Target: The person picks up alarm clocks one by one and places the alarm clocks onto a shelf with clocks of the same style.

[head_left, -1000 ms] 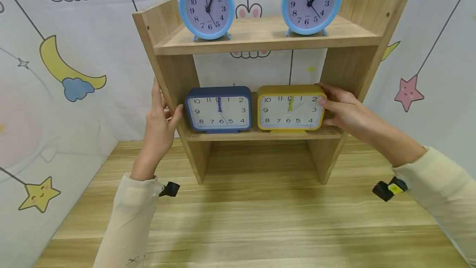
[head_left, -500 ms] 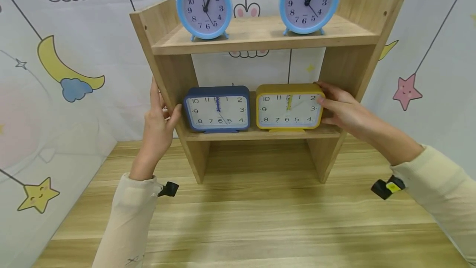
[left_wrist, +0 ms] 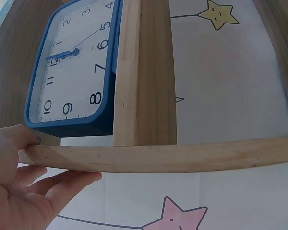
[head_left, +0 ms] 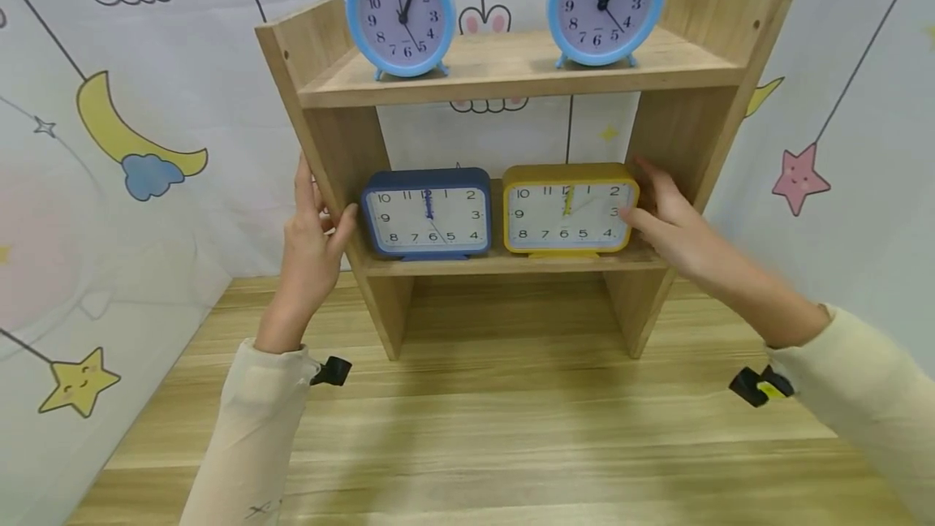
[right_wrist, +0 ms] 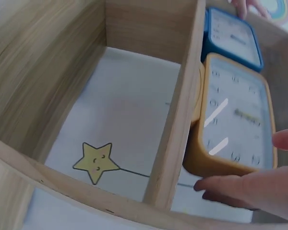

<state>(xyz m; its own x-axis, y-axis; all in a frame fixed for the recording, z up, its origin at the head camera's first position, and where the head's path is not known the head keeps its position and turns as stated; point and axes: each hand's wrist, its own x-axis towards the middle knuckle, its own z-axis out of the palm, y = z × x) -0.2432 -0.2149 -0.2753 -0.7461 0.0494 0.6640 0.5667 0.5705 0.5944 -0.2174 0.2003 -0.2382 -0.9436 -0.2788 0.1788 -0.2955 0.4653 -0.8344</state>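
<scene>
My left hand holds the left side panel of a wooden shelf, thumb on the inner side and fingers along the outside; the left wrist view shows thumb and fingertips on either side of the board. Beside it, a blue clock stands on the middle board. My right hand is at the right end of a yellow clock, thumb over the edge of its face. The other fingers extend loosely beside its end, between clock and right panel.
Two light-blue alarm clocks, one on the left and one on the right, stand on the top board. The shelf rests on a wood-grain table. Behind hangs a white cloth with printed moons and stars.
My right hand has loosened from the yellow clock's top corner; its thumb is lower on the face and the forefinger has moved off the top. The left hand keeps its place.
</scene>
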